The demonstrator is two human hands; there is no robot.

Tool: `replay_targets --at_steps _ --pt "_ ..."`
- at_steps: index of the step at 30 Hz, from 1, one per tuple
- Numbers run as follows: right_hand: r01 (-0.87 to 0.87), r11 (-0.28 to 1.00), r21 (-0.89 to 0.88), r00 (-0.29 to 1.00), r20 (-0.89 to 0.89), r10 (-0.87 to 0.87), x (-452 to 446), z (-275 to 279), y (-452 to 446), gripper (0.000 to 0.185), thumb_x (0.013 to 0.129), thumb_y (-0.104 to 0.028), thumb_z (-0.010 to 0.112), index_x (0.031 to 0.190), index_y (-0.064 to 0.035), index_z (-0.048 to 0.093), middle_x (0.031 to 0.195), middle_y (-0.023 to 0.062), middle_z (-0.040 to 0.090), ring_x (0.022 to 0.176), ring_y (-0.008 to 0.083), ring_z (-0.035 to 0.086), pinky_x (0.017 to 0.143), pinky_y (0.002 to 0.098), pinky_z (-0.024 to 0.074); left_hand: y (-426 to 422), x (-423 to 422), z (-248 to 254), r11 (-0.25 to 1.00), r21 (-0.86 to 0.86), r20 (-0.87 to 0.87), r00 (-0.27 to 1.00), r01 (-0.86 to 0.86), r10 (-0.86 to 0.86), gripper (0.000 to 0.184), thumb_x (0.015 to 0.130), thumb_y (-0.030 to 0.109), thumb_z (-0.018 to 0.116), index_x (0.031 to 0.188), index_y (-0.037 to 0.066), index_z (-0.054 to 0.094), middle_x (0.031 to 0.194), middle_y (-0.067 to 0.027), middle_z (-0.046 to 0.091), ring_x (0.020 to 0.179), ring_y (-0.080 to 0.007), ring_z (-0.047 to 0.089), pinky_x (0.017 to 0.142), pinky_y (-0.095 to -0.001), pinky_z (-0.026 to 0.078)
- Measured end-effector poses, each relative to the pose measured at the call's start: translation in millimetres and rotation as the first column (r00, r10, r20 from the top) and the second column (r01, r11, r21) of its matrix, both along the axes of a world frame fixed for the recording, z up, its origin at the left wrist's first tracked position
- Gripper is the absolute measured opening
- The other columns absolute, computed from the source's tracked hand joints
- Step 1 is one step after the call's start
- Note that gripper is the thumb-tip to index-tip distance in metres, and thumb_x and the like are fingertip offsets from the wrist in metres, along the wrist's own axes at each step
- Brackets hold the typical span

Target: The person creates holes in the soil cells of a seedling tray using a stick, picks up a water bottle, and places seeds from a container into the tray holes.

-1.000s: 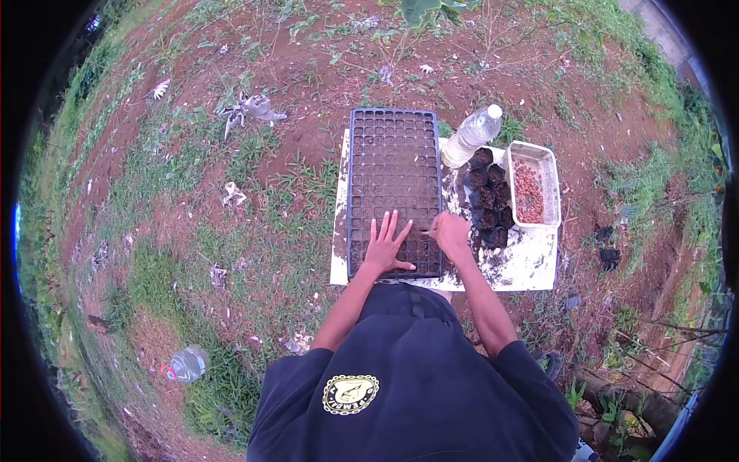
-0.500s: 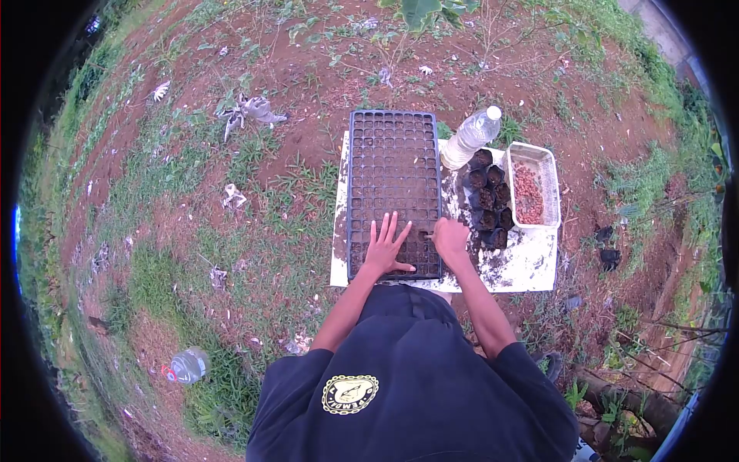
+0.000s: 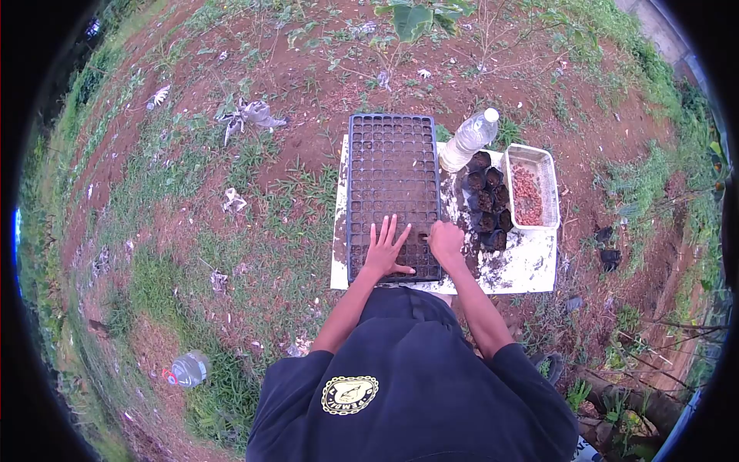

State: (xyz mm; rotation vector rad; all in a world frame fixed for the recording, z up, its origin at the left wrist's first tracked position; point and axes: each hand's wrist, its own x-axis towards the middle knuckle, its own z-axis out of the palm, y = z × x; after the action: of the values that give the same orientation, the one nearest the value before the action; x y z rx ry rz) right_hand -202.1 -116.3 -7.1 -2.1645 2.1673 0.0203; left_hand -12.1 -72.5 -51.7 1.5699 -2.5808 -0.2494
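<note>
A black seedling tray [image 3: 392, 165] with many small soil-filled cells lies lengthwise in front of me. My left hand [image 3: 382, 254] rests flat on its near part, fingers spread and nothing held. At the tray's right edge is my right hand [image 3: 446, 245], its fingers curled in, with a fingertip or something small reaching toward a dark hole in one cell. Whatever the curled fingers hold, if anything, is hidden. Right of the tray, several small black pots of soil [image 3: 485, 200] stand close together.
Under the tray is a soil-smeared white board [image 3: 531, 269]. A clear bottle [image 3: 471, 138] with a white cap stands by the tray's far right. A white basket [image 3: 550, 185] holds reddish seeds or pellets [image 3: 526, 192]. Another plastic bottle [image 3: 188, 369] lies on the grass at left.
My right hand has shifted very slightly left and down at the same cell. The left hand stays in place on the tray; the whole view has moved a little.
</note>
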Motion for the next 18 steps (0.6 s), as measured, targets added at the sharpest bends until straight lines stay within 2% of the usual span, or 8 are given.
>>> replay_targets --at_steps 1,3,6,10,12,13,15,18 --pt "-0.001 1.000 -0.002 1.000 0.002 0.001 1.0 5.9 -2.0 0.025 0.067 -0.029 0.084 0.080 -0.0109 0.073 0.079 0.0143 0.072 0.077 0.0324 0.072 0.070 0.0439 0.0556 -0.4 -0.1 -0.2 1.000 -0.006 -0.002 1.000 -0.002 0.002 0.133 0.056 0.093 0.056 0.159 0.019 0.017 0.162 -0.0252 0.011 0.150 -0.0421 0.010 0.116 -0.0646 0.007" --pt "0.075 0.993 0.094 0.980 0.177 -0.090 -4.1 19.0 -4.1 0.016 0.068 -0.026 0.082 0.074 -0.0142 0.074 0.076 0.0123 0.072 0.074 0.0318 0.072 0.069 0.0431 0.0576 1.5 -1.0 -1.6 1.000 -0.009 -0.006 1.000 -0.004 0.004 0.133 0.056 0.093 0.056 0.159 0.019 0.017 0.162 -0.0252 0.011 0.150 -0.0422 0.010 0.116 -0.0647 0.007" --pt "0.075 0.988 0.133 0.956 0.273 -0.109 -11.6 35.5 -7.0 0.016 0.068 -0.026 0.081 0.075 -0.0137 0.074 0.077 0.0126 0.072 0.075 0.0319 0.072 0.069 0.0432 0.0576 0.9 -0.1 -2.2 1.000 -0.005 -0.014 1.000 -0.006 0.006 0.133 0.056 0.093 0.056 0.159 0.019 0.017 0.162 -0.0253 0.011 0.150 -0.0424 0.010 0.116 -0.0648 0.007" --pt "0.000 0.997 0.079 0.984 0.176 -0.014 -6.5 23.4 -4.0 0.020 0.070 -0.026 0.082 0.078 -0.0112 0.071 0.080 0.0140 0.072 0.079 0.0328 0.072 0.073 0.0451 0.0555 0.3 -0.4 -1.8 1.000 0.002 -0.016 1.000 0.001 -0.001 0.133 0.056 0.093 0.057 0.160 0.020 0.015 0.162 -0.0253 0.010 0.150 -0.0425 0.009 0.116 -0.0650 0.007" --pt "0.036 0.998 0.049 0.999 0.006 -0.036 -0.5 1.0 -3.2 0.021 0.070 -0.027 0.082 0.078 -0.0112 0.071 0.081 0.0142 0.072 0.080 0.0327 0.072 0.074 0.0452 0.0552 -1.0 -0.3 -0.2 1.000 0.019 -0.007 1.000 -0.001 0.002 0.133 0.056 0.093 0.057 0.160 0.020 0.015 0.162 -0.0252 0.010 0.150 -0.0426 0.009 0.116 -0.0650 0.007" --pt "0.033 0.998 0.047 0.999 0.007 -0.034 0.2 6.6 -4.3 0.021 0.070 -0.027 0.082 0.078 -0.0112 0.071 0.081 0.0142 0.072 0.080 0.0327 0.072 0.074 0.0452 0.0552 -1.4 -0.3 0.4 1.000 0.031 -0.001 1.000 -0.003 0.003 0.134 0.056 0.092 0.057 0.160 0.020 0.014 0.162 -0.0251 0.009 0.150 -0.0426 0.008 0.116 -0.0651 0.007" --pt "0.074 0.993 0.093 0.978 0.187 -0.090 -3.3 17.5 -2.1 0.022 0.071 -0.027 0.081 0.081 -0.0100 0.071 0.081 0.0148 0.072 0.080 0.0331 0.072 0.073 0.0453 0.0557 0.7 -1.3 0.3 0.999 0.049 0.004 1.000 -0.005 0.005 0.134 0.056 0.092 0.058 0.160 0.021 0.013 0.162 -0.0250 0.008 0.150 -0.0426 0.008 0.116 -0.0651 0.007" --pt "0.090 0.984 0.155 0.964 0.235 -0.125 -9.6 34.0 -3.8 0.025 0.072 -0.028 0.080 0.084 -0.0083 0.071 0.082 0.0152 0.072 0.079 0.0338 0.072 0.071 0.0452 0.0564 0.5 -0.3 -0.1 0.999 0.043 -0.010 1.000 -0.008 0.009 0.134 0.056 0.091 0.059 0.160 0.021 0.012 0.162 -0.0248 0.007 0.150 -0.0425 0.007 0.116 -0.0654 0.007"
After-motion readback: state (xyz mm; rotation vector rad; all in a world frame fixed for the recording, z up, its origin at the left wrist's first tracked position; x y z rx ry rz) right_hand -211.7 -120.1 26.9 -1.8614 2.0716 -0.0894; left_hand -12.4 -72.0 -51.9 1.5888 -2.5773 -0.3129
